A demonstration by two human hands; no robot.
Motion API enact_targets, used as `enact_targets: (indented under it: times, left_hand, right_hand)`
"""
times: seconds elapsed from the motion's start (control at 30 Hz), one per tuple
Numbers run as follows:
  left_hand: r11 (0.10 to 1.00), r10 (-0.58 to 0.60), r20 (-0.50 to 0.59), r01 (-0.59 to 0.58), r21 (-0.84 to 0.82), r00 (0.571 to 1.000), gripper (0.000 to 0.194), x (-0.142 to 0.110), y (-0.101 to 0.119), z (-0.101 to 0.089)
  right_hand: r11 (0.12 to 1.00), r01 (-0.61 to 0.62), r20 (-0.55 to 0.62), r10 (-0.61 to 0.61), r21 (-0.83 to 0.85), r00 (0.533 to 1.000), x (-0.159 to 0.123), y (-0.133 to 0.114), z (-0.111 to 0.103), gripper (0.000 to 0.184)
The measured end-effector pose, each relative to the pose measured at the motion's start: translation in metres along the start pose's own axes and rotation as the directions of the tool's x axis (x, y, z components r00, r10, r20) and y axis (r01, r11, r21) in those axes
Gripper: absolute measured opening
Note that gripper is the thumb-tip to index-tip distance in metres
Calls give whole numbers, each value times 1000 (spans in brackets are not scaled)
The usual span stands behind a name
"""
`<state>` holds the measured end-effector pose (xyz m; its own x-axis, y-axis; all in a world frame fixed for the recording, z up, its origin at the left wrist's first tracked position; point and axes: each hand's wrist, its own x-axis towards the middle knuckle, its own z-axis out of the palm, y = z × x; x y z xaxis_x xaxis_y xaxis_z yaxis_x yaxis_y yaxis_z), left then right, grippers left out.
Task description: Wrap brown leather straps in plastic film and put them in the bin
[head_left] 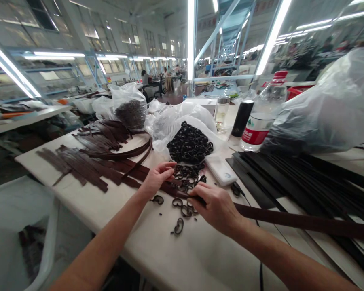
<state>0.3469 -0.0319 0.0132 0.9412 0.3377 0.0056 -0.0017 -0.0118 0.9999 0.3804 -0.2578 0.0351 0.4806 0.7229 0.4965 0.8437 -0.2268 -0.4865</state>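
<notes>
My right hand (216, 204) is closed on a dark brown leather strap (294, 218), thumb and fingers pinching it near the middle of the table. From that grip the strap runs off to the right under my forearm. My left hand (159, 176) hovers at the near left of a pile of small dark loops (189, 143), its thumb and fingertips drawn close together. Whatever may be between them is too small or hidden to make out. Brown strap ends lie under and beside my left hand. Several loose loops (178, 226) rest just below the hands.
Brown strips (75, 161) spread on the left of the table (157, 250), black strips (269, 173) on the right. A white power bank (221, 170) with a cable, a water bottle (261, 117), a black cylinder (242, 118) and a glass jar (222, 111) stand behind. Plastic bags (336, 105) flank these.
</notes>
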Motion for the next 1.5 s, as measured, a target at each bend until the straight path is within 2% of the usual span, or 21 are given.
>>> enact_targets:
  times: [0.07,0.13,0.3,0.5,0.67,0.83,0.93,1.1,1.27,1.43,1.5]
  left_hand:
    - [941,-142,18,141,-307,990,38,-18,3,3]
    - [873,-201,43,199,-446,979,40,-38,5,9]
    - [779,-238,22,205,-592,971,38,-76,1,27]
    - [711,-246,-111,102,-696,963,36,-89,-3,43]
    - [725,-226,-148,65,-686,963,37,-93,2,45]
    - [842,-96,-148,1,-540,984,32,-95,6,38]
    - [896,-36,-123,-23,-443,992,30,-98,6,32]
    - [930,-76,-2,70,-360,997,28,-102,2,36]
    - [919,-26,-105,-18,-393,994,24,-98,2,45]
    - [918,-67,-190,-14,-397,980,27,-96,6,33]
    - [916,-75,-211,-17,-402,975,27,-98,6,27]
  right_hand:
    - [999,-21,-36,22,26,999,2,0,-4,4]
    - [998,-37,-71,41,56,997,4,-1,-7,5]
    - [994,-25,-114,38,106,993,5,-7,-11,9]
    - [993,0,-97,11,115,995,2,-14,-6,8]
    - [991,22,-71,-13,133,997,0,-18,-6,8]
    - [987,40,-46,-33,155,998,0,-21,-9,8]
    - [982,54,-16,-52,179,999,-1,-22,-8,8]
    - [970,80,20,-87,230,996,-4,-21,-2,8]
    - [977,-2,21,-3,215,1000,-2,-16,1,5]
    - [992,26,47,-32,121,998,1,-11,-5,18]
    - [996,37,48,-41,87,998,0,-11,-5,17]
